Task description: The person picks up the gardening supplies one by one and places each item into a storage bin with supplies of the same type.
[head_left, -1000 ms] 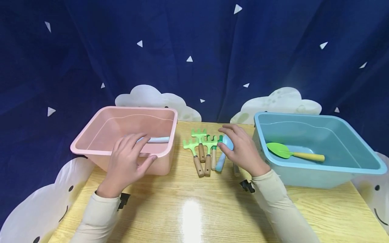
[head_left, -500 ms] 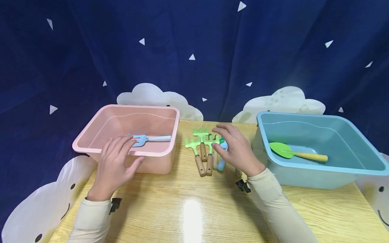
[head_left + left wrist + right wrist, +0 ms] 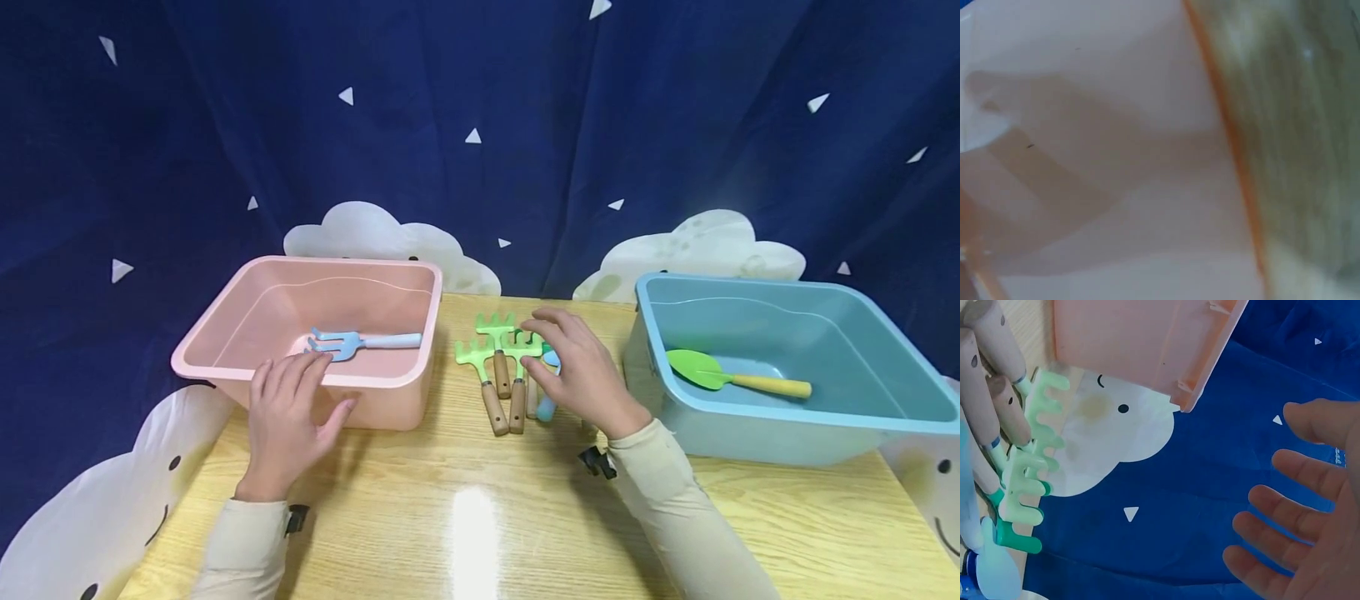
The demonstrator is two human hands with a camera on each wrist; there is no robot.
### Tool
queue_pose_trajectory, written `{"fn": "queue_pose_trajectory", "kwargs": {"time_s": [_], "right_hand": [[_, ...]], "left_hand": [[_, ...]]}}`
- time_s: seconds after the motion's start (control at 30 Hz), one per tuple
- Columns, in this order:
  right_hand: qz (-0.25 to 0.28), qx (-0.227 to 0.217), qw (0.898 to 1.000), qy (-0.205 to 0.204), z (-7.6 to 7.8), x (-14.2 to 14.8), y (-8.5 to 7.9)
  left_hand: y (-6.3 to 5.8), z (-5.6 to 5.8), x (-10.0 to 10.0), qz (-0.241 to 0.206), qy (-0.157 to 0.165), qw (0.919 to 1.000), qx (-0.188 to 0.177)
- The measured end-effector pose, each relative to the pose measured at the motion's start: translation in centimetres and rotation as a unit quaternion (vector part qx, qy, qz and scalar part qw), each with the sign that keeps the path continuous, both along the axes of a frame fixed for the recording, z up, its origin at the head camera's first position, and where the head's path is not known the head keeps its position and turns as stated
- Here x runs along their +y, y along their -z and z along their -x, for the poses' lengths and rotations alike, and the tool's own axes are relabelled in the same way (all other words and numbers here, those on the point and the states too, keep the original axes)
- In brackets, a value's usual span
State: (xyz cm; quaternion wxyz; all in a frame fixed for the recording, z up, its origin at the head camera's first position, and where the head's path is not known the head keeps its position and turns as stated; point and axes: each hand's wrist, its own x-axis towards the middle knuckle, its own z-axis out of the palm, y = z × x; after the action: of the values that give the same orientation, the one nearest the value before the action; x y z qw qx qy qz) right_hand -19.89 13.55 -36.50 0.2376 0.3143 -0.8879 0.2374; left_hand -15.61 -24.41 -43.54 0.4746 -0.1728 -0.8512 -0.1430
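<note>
My left hand (image 3: 288,417) hovers at the near rim of the pink bin (image 3: 330,379), fingers loosely bent and holding nothing. A light blue hand fork (image 3: 345,344) lies inside that bin, just beyond the fingertips. In the left wrist view the pink bin's wall (image 3: 1147,206) carries the hand's shadow. My right hand (image 3: 585,375) is held above the tool pile, its fingers spread with nothing between them, as the right wrist view confirms. Beneath and beside it lie several green hand rakes (image 3: 474,358) with wooden handles. A blue tool (image 3: 547,407) is partly hidden by this hand.
To the right stands a blue bin (image 3: 757,421) with a green trowel (image 3: 697,368) in it, yellow handle pointing right. Both bins stand on a wooden table (image 3: 405,517). A dark blue curtain (image 3: 420,167) with white clouds hangs behind.
The left hand has drawn back from over the pink bin, uncovering the blue hand fork lying inside. The right hand has shifted slightly left over the pile.
</note>
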Motion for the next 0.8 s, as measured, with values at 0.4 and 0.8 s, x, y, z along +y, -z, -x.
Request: {"fn": "queue_pose_trajectory", "kwargs": {"time_s": [0.4,0.8], "right_hand": [[0.005,-0.022,1.000,0.016,-0.2,0.5,0.9],[0.011,-0.012,1.000,0.018,0.1,1.6,1.1]], "left_hand": [[2.1,2.1,0.4,-0.043,-0.002,0.9915,0.123],[2.1,2.2,0.6,-0.055,0.000,0.9889,0.138]]}}
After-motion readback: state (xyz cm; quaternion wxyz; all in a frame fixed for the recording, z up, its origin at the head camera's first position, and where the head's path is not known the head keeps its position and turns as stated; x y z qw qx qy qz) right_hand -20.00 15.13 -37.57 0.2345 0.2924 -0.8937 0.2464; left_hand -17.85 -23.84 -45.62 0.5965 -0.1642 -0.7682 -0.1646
